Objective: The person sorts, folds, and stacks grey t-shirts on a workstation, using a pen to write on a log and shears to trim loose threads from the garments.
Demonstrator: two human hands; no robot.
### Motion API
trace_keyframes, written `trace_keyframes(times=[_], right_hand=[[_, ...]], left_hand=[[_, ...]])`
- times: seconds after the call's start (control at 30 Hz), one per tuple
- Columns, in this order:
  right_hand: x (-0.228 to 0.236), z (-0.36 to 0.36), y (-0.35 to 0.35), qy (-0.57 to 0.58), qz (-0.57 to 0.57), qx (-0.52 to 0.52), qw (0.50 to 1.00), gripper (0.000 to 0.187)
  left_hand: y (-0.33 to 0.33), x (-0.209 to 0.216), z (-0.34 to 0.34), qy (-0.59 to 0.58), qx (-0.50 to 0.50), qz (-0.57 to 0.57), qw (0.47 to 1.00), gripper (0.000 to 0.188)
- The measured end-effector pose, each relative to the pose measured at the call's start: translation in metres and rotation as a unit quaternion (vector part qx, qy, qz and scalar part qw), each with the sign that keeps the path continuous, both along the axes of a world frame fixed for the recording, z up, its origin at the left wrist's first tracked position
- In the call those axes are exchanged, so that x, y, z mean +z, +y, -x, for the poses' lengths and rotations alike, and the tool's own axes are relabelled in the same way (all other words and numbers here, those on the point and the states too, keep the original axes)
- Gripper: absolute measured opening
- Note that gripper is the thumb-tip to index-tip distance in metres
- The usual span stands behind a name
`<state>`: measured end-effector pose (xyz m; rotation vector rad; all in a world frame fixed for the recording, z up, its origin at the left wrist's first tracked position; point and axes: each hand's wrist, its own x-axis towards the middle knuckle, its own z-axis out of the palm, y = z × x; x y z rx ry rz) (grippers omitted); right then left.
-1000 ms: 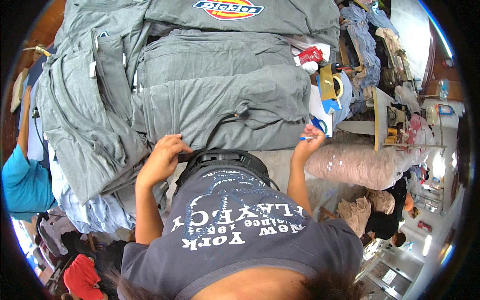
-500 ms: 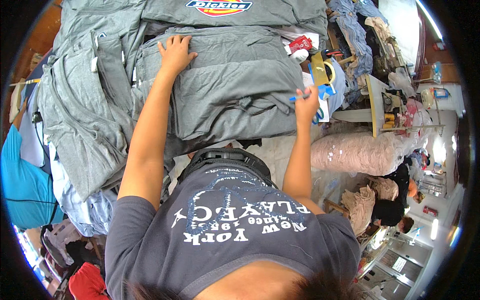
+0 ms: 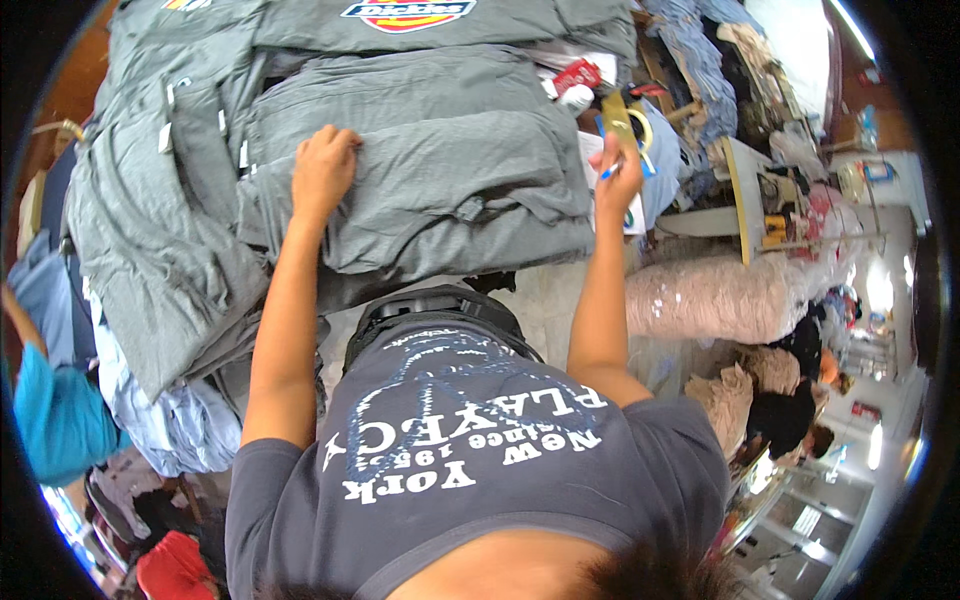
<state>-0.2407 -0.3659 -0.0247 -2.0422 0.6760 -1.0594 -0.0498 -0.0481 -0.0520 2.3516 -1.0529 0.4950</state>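
At the frame's upper centre lie the grey garments (image 3: 455,150), my left hand (image 3: 325,172) curled on them; pinching or resting, I cannot tell. My right hand (image 3: 622,178) grips a blue pen (image 3: 608,173), which could mark them if it brushes past uncapped.

Garments (image 3: 450,160) are grey — the pen (image 3: 607,173) blue, box (image 3: 577,76) red, bundle (image 3: 715,298) pale pink.
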Motion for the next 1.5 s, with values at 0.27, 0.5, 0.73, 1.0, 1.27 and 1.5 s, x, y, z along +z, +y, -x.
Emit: trace_keyframes(times=[0.27,0.5,0.73,1.0,1.27,1.5], right_hand=[[-0.075,-0.001,-0.107,0.006,-0.098,0.059,0.993,0.027],[-0.105,-0.007,-0.109,-0.045,-0.241,0.052,0.968,0.019],[-0.109,-0.009,-0.116,-0.032,-0.181,0.060,0.981,0.032],[-0.114,-0.012,-0.117,-0.014,-0.082,0.053,0.995,0.045],[-0.119,-0.013,-0.119,0.014,-0.041,0.003,0.999,0.047],[-0.117,-0.013,-0.117,0.032,-0.014,-0.023,0.999,0.046]], left_hand=[[-0.008,0.002,0.005,-0.021,0.020,-0.029,0.999,0.008],[-0.007,0.001,0.005,-0.028,0.040,-0.045,0.998,0.008],[-0.009,-0.001,0.006,-0.033,0.056,-0.050,0.997,0.007],[-0.011,0.001,0.009,-0.048,0.066,-0.053,0.995,0.005],[-0.010,-0.002,0.008,-0.046,0.064,-0.046,0.996,0.005],[-0.010,-0.003,0.007,-0.056,0.067,-0.042,0.995,0.006]])
